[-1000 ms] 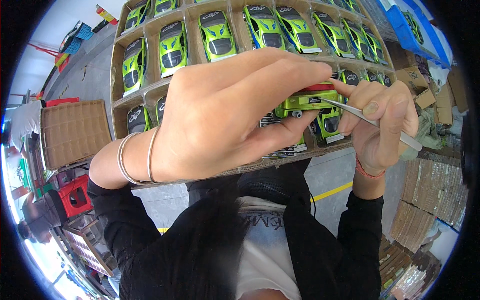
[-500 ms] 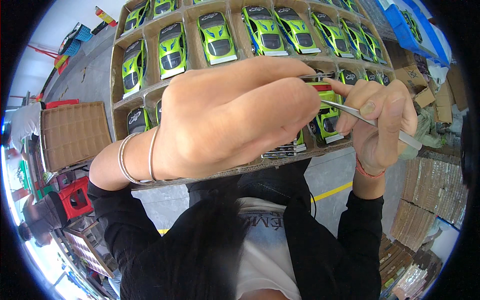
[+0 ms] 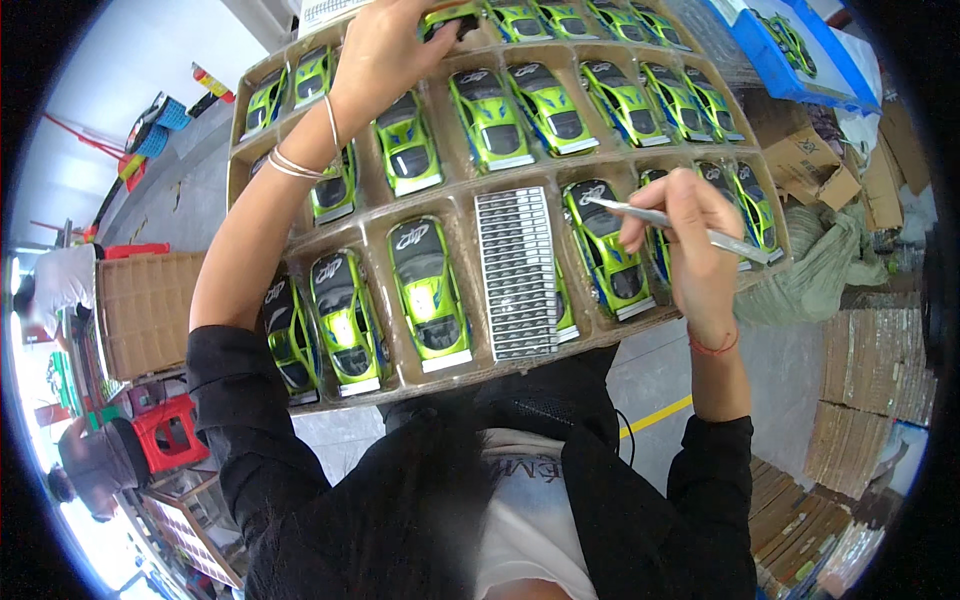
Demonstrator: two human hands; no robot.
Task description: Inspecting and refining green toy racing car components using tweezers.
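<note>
My left hand (image 3: pixel 392 48) reaches to the far side of a compartmented tray (image 3: pixel 470 190), its fingers closed on a green toy car (image 3: pixel 447 17) partly hidden by them. My right hand (image 3: pixel 690 230) holds metal tweezers (image 3: pixel 655 215) above the tray's near right part, tips toward the left. Beneath the tips sits another green and black car (image 3: pixel 607 245) in its compartment. A sheet of small black and white stickers (image 3: pixel 516 275) lies at the near middle, covering part of a car. Rows of similar cars fill the compartments around it.
A blue bin (image 3: pixel 805 60) with a green car inside stands at the far right, near an open cardboard box (image 3: pixel 805 165). Stacked cardboard (image 3: pixel 870 365) lies to the right. Left are a brown divided tray (image 3: pixel 150 315), a red stool (image 3: pixel 170 435) and other people.
My hands were together close to the camera at a car with a red rear. They have parted: the left moved to the tray's far side, the right lowered with the tweezers. The sticker sheet is uncovered.
</note>
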